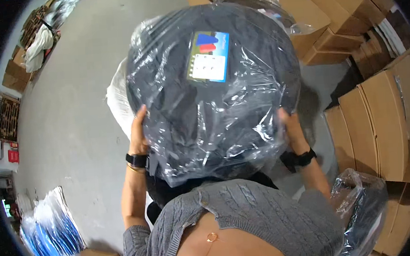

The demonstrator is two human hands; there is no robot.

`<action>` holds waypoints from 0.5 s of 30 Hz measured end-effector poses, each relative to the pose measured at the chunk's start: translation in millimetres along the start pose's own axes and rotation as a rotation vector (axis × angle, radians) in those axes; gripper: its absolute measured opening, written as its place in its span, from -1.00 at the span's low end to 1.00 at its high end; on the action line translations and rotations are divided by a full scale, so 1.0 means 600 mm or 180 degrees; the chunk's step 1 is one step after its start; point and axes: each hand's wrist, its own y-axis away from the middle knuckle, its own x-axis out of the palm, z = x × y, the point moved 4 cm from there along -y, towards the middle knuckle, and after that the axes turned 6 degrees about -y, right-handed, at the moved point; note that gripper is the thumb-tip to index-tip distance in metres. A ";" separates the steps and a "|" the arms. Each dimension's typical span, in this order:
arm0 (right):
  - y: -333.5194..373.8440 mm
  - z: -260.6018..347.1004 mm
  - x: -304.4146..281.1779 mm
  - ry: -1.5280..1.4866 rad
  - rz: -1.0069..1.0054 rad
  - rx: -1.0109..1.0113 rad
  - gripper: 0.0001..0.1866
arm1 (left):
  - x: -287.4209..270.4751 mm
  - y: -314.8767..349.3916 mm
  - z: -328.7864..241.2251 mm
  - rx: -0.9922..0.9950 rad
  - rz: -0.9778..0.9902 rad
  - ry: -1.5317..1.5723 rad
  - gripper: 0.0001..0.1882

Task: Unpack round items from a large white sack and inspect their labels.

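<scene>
A large, rounded dark grey bundle in clear plastic wrap fills the middle of the head view, in front of my body. A printed card with blue and red shapes lies under the plastic on its upper face. My left hand grips the bundle's left side, thumb on top. On the opposite side, my right hand holds the edge in the same way. The fingers of both hands are partly hidden by the bundle. What the bundle contains cannot be made out.
A white sack shows behind the bundle's left side. Open cardboard boxes stand at the far right, with more cartons along the right. Another plastic-wrapped dark item lies near right. Blue plastic-wrapped goods sit near left.
</scene>
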 end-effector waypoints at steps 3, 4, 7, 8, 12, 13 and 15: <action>0.042 -0.056 0.012 0.1143 0.1267 0.1070 -0.72 | -0.031 0.012 0.012 -0.0219 0.0142 0.0328 -0.58; 0.051 -0.069 0.020 0.0895 0.1260 0.0851 -0.73 | -0.035 0.015 0.018 -0.0250 0.0426 0.0339 -0.61; 0.051 -0.099 0.034 0.0278 0.1161 0.1365 -0.72 | -0.071 0.006 0.030 -0.0254 -0.0096 -0.1650 -0.67; 0.051 -0.098 0.047 0.0026 0.0983 0.1085 -0.72 | -0.077 0.006 0.027 0.0219 -0.0153 -0.1502 -0.68; 0.041 -0.077 0.136 -0.0375 0.1825 -0.0006 -0.78 | -0.122 0.008 -0.012 0.1101 -0.0461 -0.2146 -0.37; 0.036 -0.078 0.147 -0.0017 0.2038 -0.0527 -0.77 | -0.126 0.029 -0.041 0.2069 -0.0861 -0.3899 -0.35; 0.033 -0.121 0.152 0.0646 0.3290 -0.0139 -0.74 | -0.122 0.056 -0.049 0.2983 -0.0460 -0.5701 -0.26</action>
